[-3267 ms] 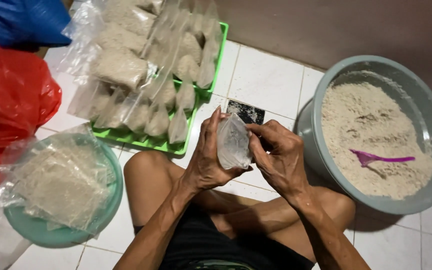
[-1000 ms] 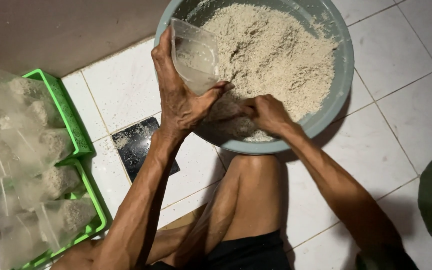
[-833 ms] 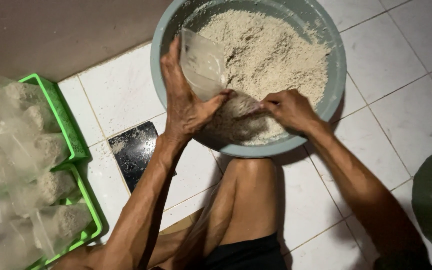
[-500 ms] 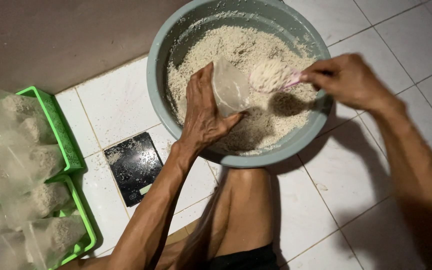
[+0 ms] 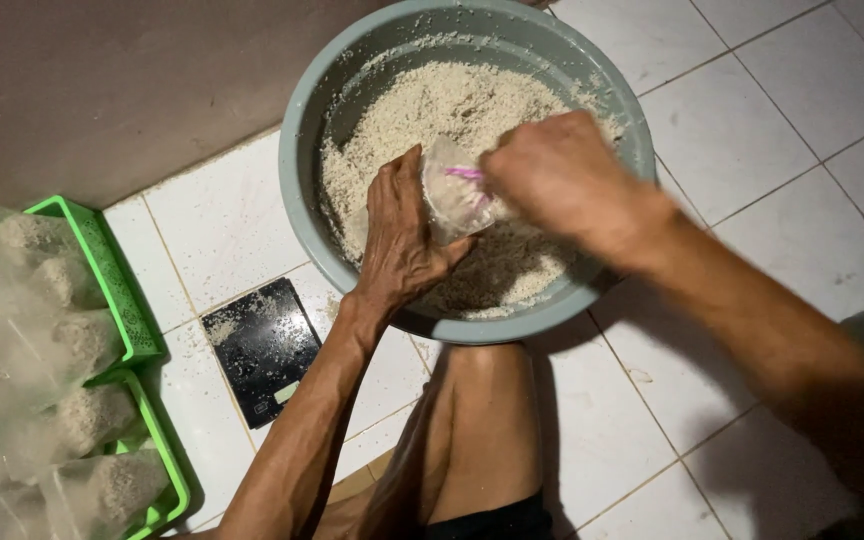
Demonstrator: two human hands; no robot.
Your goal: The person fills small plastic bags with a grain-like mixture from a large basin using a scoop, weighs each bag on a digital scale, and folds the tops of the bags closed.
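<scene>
The right hand (image 5: 562, 175) has come back over the bowl (image 5: 302, 170), pinching a pink scoop (image 5: 465, 173) inside the bag (image 5: 452, 190) the left hand (image 5: 402, 240) grips.

Basin (image 5: 302, 190) w/ grain ahead – scale (image 5: 262, 350) left, tray (image 5: 117, 300) further left

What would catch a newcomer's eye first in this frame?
The big grey basin of pale crumbly grain at top centre, with both hands in it: the left hand holds a small clear bag, and the right hand works a pink scoop at its mouth. Next, the green trays of filled bags at the left edge, and a black scale on the white tiles.
</scene>
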